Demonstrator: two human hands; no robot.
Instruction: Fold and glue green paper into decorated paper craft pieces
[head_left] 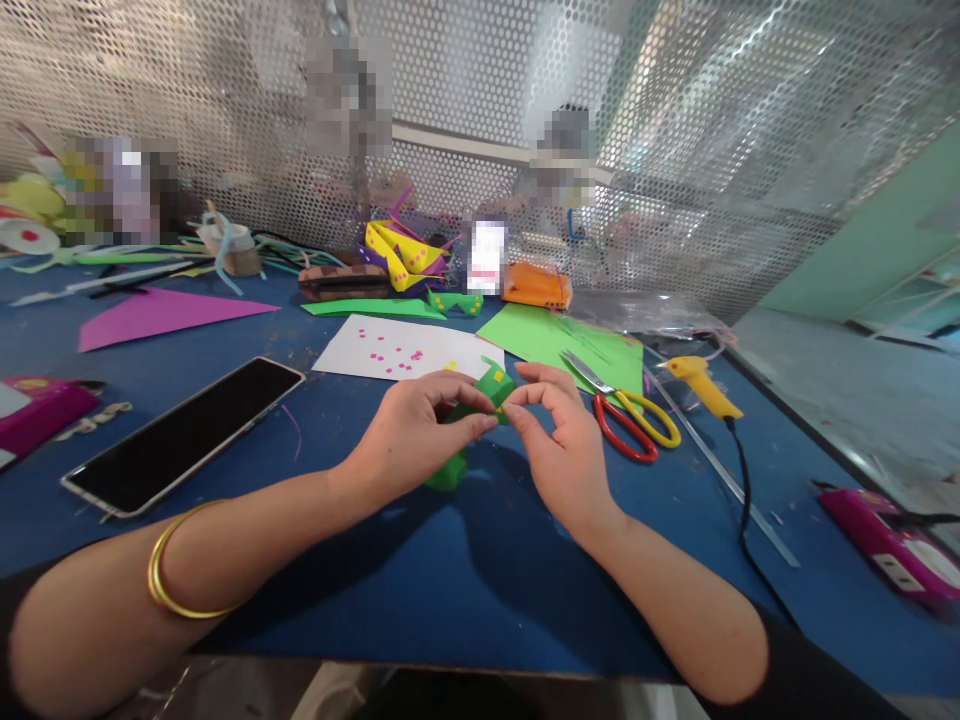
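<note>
Hands pinch green paper piece btwn them, left hand & right hand both closed on its top end, long axis dropping toward bench.

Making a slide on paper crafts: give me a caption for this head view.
Both hands, left hand and right hand, pinch a green paper piece beside scissors on a blue table.

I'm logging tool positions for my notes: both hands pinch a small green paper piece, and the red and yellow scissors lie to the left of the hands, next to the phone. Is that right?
Not quite. The head view shows the scissors lying to the right of the hands, on the green sheet's edge, not by the phone, which is on the left. The rest holds: the left hand and right hand pinch the green paper piece.
</note>
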